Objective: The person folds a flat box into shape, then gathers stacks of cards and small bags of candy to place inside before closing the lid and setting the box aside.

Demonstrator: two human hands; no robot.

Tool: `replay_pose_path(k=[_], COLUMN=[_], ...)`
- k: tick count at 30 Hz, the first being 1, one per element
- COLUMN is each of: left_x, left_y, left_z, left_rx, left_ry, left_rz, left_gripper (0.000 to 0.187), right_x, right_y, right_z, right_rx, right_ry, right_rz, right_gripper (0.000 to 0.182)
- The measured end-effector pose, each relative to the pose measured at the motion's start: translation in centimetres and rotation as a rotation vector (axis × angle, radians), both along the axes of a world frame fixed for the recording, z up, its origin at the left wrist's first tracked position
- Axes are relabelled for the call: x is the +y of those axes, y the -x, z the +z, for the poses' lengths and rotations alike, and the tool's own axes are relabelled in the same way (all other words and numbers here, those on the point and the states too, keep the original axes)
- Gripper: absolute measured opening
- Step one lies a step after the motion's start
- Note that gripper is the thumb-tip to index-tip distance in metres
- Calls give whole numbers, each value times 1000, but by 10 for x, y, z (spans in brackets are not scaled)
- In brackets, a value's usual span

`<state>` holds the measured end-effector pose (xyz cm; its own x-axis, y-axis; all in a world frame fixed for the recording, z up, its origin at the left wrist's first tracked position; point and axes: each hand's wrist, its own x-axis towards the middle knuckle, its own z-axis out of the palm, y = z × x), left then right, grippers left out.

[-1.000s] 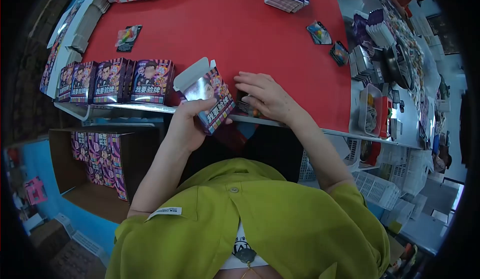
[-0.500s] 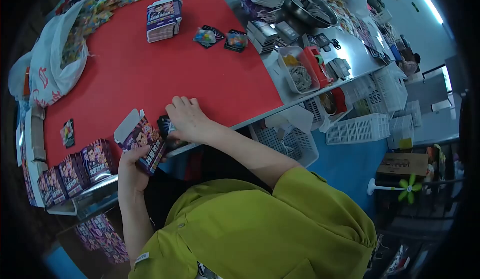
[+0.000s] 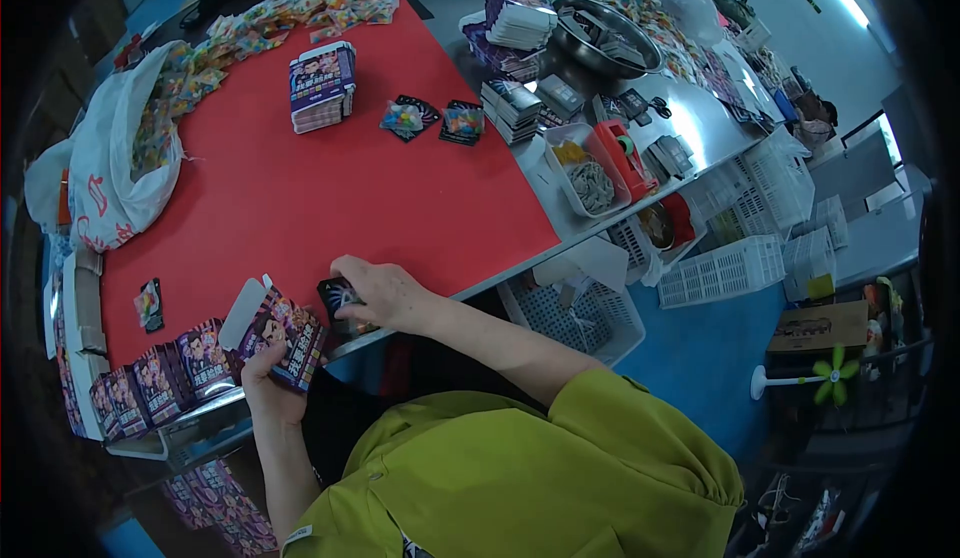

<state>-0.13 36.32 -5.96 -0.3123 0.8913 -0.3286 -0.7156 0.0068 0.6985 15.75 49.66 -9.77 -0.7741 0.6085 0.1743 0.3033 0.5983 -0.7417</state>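
Note:
My left hand point(image 3: 266, 386) is closed around a small purple printed box point(image 3: 292, 346), which is tilted with its white flap point(image 3: 242, 314) standing open. Just to the right, at the table's near edge, my right hand point(image 3: 385, 292) grips a black card point(image 3: 330, 303) with a white pattern. Something lies under the right fingers against the card, but I cannot make it out fully. A row of similar printed boxes point(image 3: 205, 358) stands left of my left hand. Another black card with a colourful candy packet point(image 3: 150, 305) lies behind that row.
The red table mat point(image 3: 380, 208) bears a stack of flat boxes point(image 3: 322, 86) and two cards with candy packets point(image 3: 408, 118). A white plastic bag point(image 3: 125, 183) of packets sits at left. Rubber bands fill a white bin point(image 3: 590, 173) at right, near a steel bowl point(image 3: 605, 38).
The view has shifted, so the table appears lower. Both hands stay near the table edge, with the box in my left. My right fingers have closed in around the black card.

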Motion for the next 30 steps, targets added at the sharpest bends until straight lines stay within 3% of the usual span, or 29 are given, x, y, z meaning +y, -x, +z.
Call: replay_pose_path(k=[1,5,7,8,9,10,12,16,17,20,25,27,30], left_x=[0,10,18,24,25,25,32,31,31,32,31,32,34], left_y=[0,1,-4,-16,-19,-18,-29,-31,-29,-21,-12,-8,-1], left_z=[0,-2,0,0,-3,-4,19,11,14,13,10,8,1], left_rx=[3,-6,-150,-270,-176,-85,-200,-132,-151,-129,-110,-63,-54], left_ry=[11,64,13,-76,49,176,65,172,150,108,46,-17,0], left_rz=[4,-63,-244,-295,-327,-349,-543,-460,-494,-516,-483,-483,-513], left_gripper=[51,53,50,46,43,41,39,46,49,55,51,64,67], right_x=[1,23,40,42,40,38,35,38,40,37,32,34,31], right_y=[-3,-18,-15,-17,-16,-14,-13,-10,-8,-8,-1,-1,-5], right_z=[3,36,38,43,62,72,82,78,76,76,83,90,98], right_rx=[3,321,605,616,627,588,503,421,367,297,217,234,196], right_ry=[11,504,336,383,446,453,383,210,24,59,-76,-135,-100], right_rz=[4,-197,-146,-165,-157,-132,-85,-2,8,185,352,399,324], right_gripper=[54,54,52,50,48,46,41,33,26,23,32,37,42])
